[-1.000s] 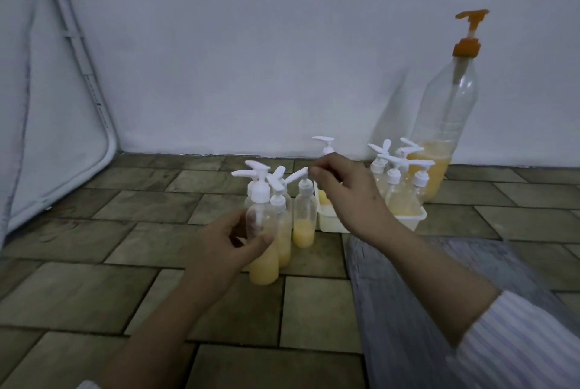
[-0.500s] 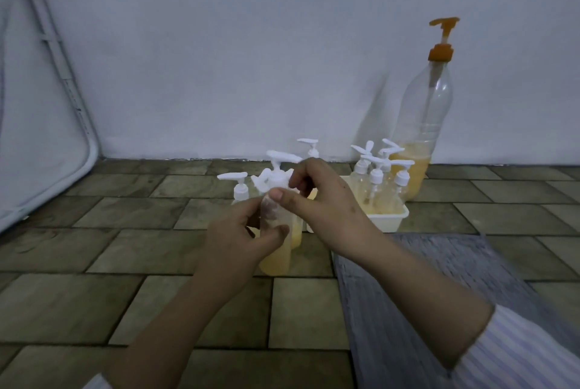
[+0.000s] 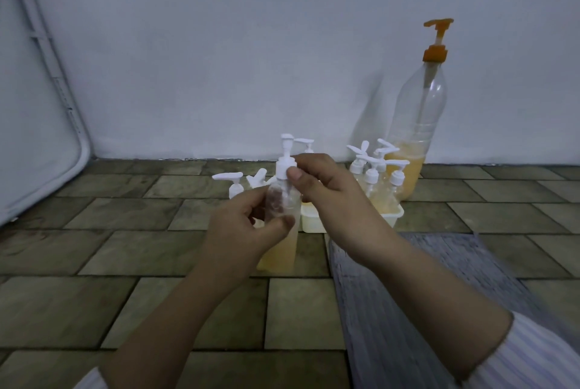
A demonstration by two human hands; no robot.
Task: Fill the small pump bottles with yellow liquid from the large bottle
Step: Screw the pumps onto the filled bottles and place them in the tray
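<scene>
Your left hand (image 3: 248,225) grips a small clear plastic pump bottle (image 3: 280,231), part full of yellow liquid, holding it steady while your right hand (image 3: 326,187) pinches its white screw collar (image 3: 285,168), probably to twist it. Beyond your right hand, a white tray (image 3: 396,214) holds more bottles; the large clear bottle with orange pump (image 3: 416,137) stands behind.

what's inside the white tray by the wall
Small pump bottles stand upright in the tray, part filled with yellow liquid. The right hand covers the tray's middle, so their count and anything behind the hand cannot be seen. One more pump top shows above the hand.
</scene>
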